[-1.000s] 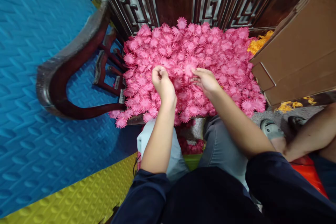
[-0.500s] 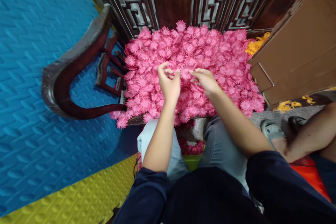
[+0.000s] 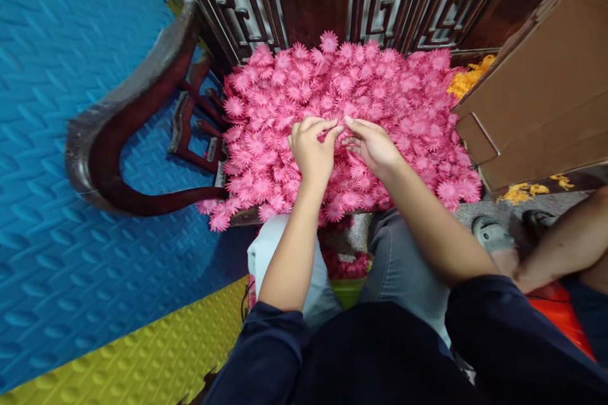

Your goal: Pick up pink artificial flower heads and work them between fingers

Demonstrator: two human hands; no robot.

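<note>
A seated person leans over a heap of pink flowers [image 3: 380, 95] piled on the seat of a dark wooden chair [image 3: 118, 133], both hands meeting at the middle of the heap. The left hand [image 3: 311, 152] is curled, its thumb and forefinger pinched together at the fingertips [image 3: 332, 130]; the right hand [image 3: 375, 145] is half closed, its fingertips touching those of the left. Both appear to nip at the same single flower, though the piece itself is hidden between the fingers and cannot be made out with certainty. The hands sit low, wrists resting on the flowers, a posture that looks suited to fine work on one small piece at a time.

The flowers are flat, daisy-shaped and many-petalled, all alike in a matte pink, and look like cut foam or paper rather than real blooms. The chair has a curved, polished arm and a carved lattice back. To the right stands a brown cardboard box [image 3: 546, 88], with orange flowers [image 3: 468, 79] showing behind it. The floor is blue and yellow mat [image 3: 71, 266] with an embossed pattern. Another person's arm [image 3: 560, 247] rests at the lower right, well apart from the heap.
</note>
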